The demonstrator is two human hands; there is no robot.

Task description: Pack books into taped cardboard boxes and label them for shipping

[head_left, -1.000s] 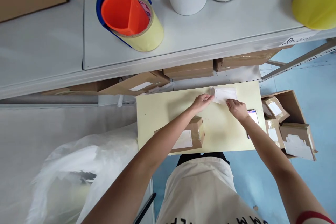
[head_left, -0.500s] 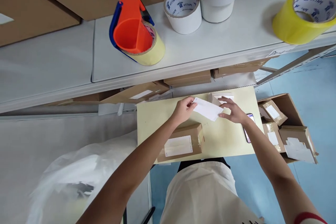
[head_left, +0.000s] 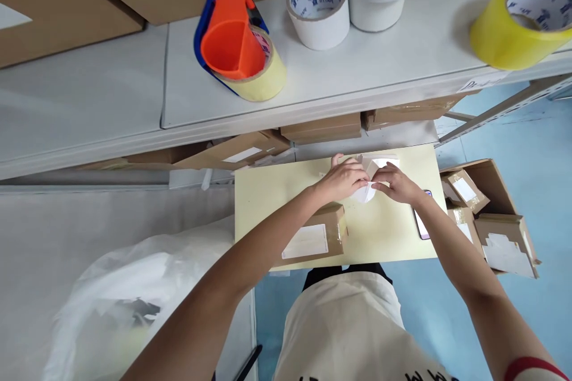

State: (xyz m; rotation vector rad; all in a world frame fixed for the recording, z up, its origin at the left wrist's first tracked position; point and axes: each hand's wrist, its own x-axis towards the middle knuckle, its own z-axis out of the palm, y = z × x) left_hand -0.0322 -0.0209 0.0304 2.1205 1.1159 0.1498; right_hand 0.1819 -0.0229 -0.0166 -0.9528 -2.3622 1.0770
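Both hands meet over the pale yellow table (head_left: 268, 184), fingertips almost touching. A white paper label (head_left: 364, 193) is pinched between them, bent and partly hidden under my left fingers. My left hand (head_left: 343, 182) comes over the label from the left, fingers closed on it. At the label's right corner, my right hand (head_left: 395, 184) grips with thumb and index finger. Just behind the hands lies a small stack of white labels (head_left: 388, 161). Nearer my body sits a taped cardboard box (head_left: 336, 227) bearing a white label.
A phone (head_left: 422, 223) lies at the table's right side. Beyond it, an open carton (head_left: 496, 184) holds several small boxes. The shelf (head_left: 357, 65) above carries an orange tape dispenser (head_left: 235, 50), white tape rolls (head_left: 319, 30) and yellow tape (head_left: 504, 36). A plastic bag (head_left: 111, 274) stands left.
My left hand has moved right and now covers much of the label. My right hand has closed onto the label's corner, and the label has bent. The view has shifted slightly.
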